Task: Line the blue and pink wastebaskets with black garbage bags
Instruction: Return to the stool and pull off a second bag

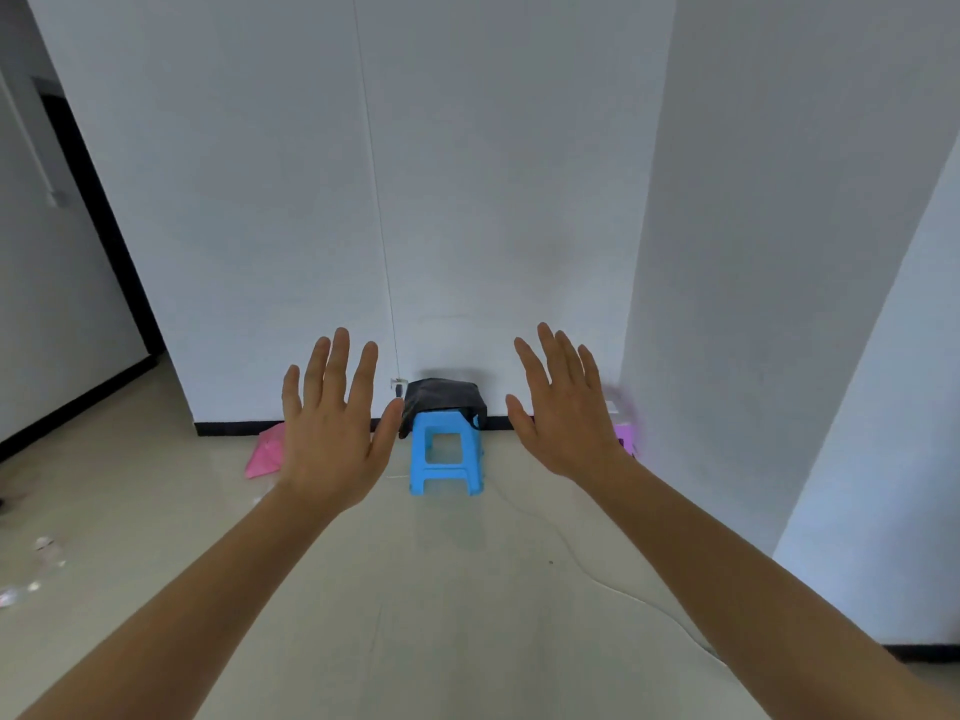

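Both my arms stretch forward with palms facing away. My left hand (332, 418) and my right hand (563, 407) are open, fingers spread, holding nothing. Between them, against the far wall, stands a blue plastic stool (445, 457) with a black garbage bag (441, 400) draped over its top. A pink object (266, 452) lies on the floor left of my left hand, partly hidden by it. A pink-purple object (625, 433) shows just right of my right hand, mostly hidden. I cannot tell whether either is a wastebasket.
White walls (493, 200) stand ahead and a white pillar (779, 304) on the right. A dark doorway (98, 226) opens at the left. A thin white cable (639, 600) runs across the beige floor. Clear plastic scraps (36, 563) lie at the left edge.
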### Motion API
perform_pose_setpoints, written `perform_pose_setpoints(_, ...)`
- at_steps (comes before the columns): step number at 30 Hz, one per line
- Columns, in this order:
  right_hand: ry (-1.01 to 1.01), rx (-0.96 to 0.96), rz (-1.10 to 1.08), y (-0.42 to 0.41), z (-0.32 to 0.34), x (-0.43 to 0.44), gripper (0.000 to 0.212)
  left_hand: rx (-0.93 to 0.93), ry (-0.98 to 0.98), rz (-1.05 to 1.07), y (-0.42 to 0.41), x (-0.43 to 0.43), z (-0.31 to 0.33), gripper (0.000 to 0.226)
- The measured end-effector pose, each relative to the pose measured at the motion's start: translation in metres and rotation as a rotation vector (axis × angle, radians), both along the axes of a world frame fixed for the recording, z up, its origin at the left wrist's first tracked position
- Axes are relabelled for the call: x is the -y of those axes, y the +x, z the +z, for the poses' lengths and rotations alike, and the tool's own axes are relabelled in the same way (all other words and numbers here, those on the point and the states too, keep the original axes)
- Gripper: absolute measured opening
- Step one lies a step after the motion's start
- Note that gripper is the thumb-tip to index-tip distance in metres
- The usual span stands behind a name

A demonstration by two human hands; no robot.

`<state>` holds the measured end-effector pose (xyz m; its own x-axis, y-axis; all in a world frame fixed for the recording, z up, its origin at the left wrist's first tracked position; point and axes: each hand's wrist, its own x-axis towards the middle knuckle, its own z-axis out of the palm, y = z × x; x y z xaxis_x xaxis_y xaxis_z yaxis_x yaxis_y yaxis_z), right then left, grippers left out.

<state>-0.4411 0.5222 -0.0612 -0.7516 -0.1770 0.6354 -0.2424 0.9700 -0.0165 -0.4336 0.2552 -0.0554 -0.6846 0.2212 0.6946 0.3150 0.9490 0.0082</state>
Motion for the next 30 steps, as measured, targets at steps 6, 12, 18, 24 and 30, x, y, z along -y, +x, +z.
perform_pose_setpoints(6,0.074,0.029,0.018,-0.199,-0.036,0.032,0.064,0.052,0.024,0.049,-0.182,0.034,-0.036,0.066)
perform_pose_setpoints(12,0.089,0.134,-0.053,-0.395,-0.039,0.051,0.065,0.154,-0.023,0.071,-0.378,0.061,-0.030,0.067)
perform_pose_setpoints(18,0.069,0.168,-0.085,-0.540,-0.064,0.026,0.062,0.280,-0.099,0.014,-0.543,0.048,-0.055,0.068)
perform_pose_setpoints(24,0.071,0.298,-0.157,-0.714,-0.136,-0.007,0.064,0.384,-0.132,0.020,-0.718,0.015,-0.114,0.075)
perform_pose_setpoints(30,0.105,0.455,-0.160,-0.904,-0.181,-0.039,0.066,0.486,-0.144,0.094,-0.907,-0.014,-0.149,0.069)
